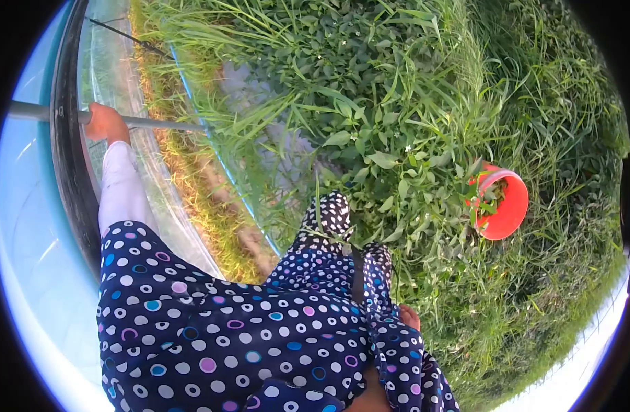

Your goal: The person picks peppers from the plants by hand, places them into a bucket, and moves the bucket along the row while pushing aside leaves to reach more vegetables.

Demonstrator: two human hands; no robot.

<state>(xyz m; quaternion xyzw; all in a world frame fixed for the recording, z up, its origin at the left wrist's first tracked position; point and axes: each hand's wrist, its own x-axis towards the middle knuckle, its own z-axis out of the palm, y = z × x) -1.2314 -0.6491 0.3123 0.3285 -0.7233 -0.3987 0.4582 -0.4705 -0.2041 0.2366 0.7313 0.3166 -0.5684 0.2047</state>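
At the upper left, my left hand (106, 123) is closed round a grey metal pole (157, 124), right beside a thick black tube (69, 117). A white sleeve covers that forearm. Only a small part of my right hand (410, 317) shows, low beside my dotted clothing (226, 329); its fingers are mostly hidden, and whether it holds anything cannot be made out. Leafy green plants (370, 130) with small white flowers grow in front of my feet.
A red bucket (510, 209) with some green leaves inside leans among weeds on the right. A blue line (222, 161) runs along the bed beside dry grass (165, 147). Pale sheeting (30, 226) lies behind the black tube.
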